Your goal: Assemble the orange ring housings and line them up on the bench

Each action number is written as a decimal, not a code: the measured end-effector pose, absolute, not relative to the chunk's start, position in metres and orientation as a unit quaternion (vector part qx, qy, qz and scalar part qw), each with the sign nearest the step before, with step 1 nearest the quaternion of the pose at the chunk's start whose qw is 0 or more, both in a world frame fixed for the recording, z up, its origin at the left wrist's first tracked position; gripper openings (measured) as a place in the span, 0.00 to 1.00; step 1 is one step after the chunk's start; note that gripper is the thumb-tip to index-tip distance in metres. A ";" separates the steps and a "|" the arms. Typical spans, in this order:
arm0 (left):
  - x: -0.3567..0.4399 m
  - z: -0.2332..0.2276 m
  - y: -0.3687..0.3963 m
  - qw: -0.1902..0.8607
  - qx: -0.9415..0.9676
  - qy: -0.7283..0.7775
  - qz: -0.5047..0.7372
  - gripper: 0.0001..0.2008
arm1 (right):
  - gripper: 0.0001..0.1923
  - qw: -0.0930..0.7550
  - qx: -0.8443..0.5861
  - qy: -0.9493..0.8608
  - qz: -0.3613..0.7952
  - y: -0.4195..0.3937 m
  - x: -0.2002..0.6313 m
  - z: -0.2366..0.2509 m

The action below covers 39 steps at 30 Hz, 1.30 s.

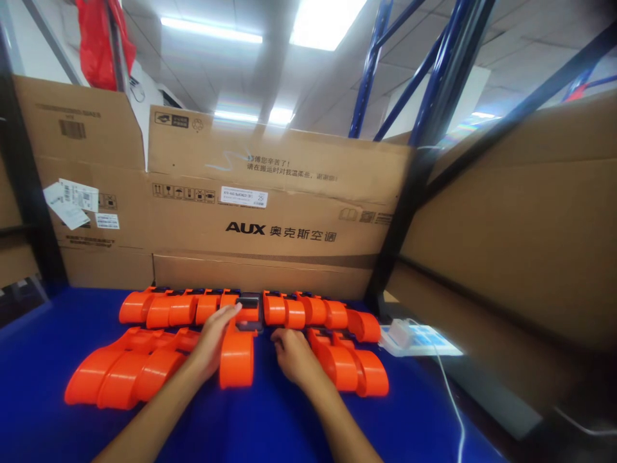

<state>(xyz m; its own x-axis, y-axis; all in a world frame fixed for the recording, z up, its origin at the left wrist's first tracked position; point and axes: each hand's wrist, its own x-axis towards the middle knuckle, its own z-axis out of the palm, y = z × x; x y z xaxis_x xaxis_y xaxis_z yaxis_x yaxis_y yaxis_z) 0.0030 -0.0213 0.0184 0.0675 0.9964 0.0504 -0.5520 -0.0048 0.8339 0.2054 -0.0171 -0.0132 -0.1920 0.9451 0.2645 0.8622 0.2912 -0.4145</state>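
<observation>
My left hand (211, 344) is closed on an orange ring-shaped plastic part (236, 361), its thumb along the part's upper end. Just behind that part stands a dark rectangular object (259, 312), partly covered by it. To the right, my right hand (292, 355) is held low over the blue surface with its fingers curled in; what they hold, if anything, is hidden. Similar orange parts (117, 378) lie grouped beside my left forearm. More orange parts (343, 366) sit to the right of my right hand. Behind both hands runs a row of orange parts (315, 310) with dark pieces on top.
A blue tabletop (241, 427) lies under everything. Cardboard panels (270, 251) wall off the back, with another cardboard sheet (506, 257) at the right. A dark rack post (393, 257) stands at the right rear. Near it are a white power strip (424, 341) and a trailing white cable (453, 399).
</observation>
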 end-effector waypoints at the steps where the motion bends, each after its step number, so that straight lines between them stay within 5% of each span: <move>1: 0.003 0.018 -0.021 0.631 0.362 0.306 0.614 0.15 | 0.12 0.241 -0.581 -0.772 0.090 -0.016 0.204 -0.013; 15: 0.002 0.014 -0.017 0.625 0.358 0.303 0.624 0.17 | 0.09 0.229 -0.561 -0.792 0.076 -0.019 0.199 -0.009; 21: 0.002 0.011 -0.015 0.626 0.356 0.304 0.623 0.17 | 0.17 0.194 -0.586 -0.786 0.010 -0.019 0.192 -0.013; 39: -0.001 0.012 -0.009 0.712 0.266 0.319 0.567 0.13 | 0.07 0.187 -0.528 -0.827 0.042 -0.019 0.185 -0.013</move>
